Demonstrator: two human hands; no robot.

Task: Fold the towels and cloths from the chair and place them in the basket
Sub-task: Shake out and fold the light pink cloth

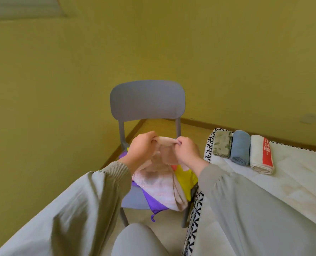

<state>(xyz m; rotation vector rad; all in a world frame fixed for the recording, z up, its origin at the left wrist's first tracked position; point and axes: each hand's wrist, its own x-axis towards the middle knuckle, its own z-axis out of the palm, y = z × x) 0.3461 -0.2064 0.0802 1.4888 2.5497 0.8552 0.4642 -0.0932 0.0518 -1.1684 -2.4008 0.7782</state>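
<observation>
Both hands up over the grey chair (pixel 147 100), close together. The left hand (pixel 141 149) and right hand (pixel 186 153) each pinch a top corner of a pale pink cloth (pixel 165 150), fingers curled tight on it. The held edge runs left-right between the fists, short and slightly sagging; the rest hangs straight down toward the seat, long axis vertical. Its lower end is lost among the pile on the seat: a pink striped towel (pixel 159 189), a purple cloth (pixel 153 202) and a yellow cloth (pixel 184 177). On the bed (pixel 292 182) to the right, three folded towels lie side by side: green-grey (pixel 222 145), blue (pixel 240 146), and white with a red band (pixel 259 154).
</observation>
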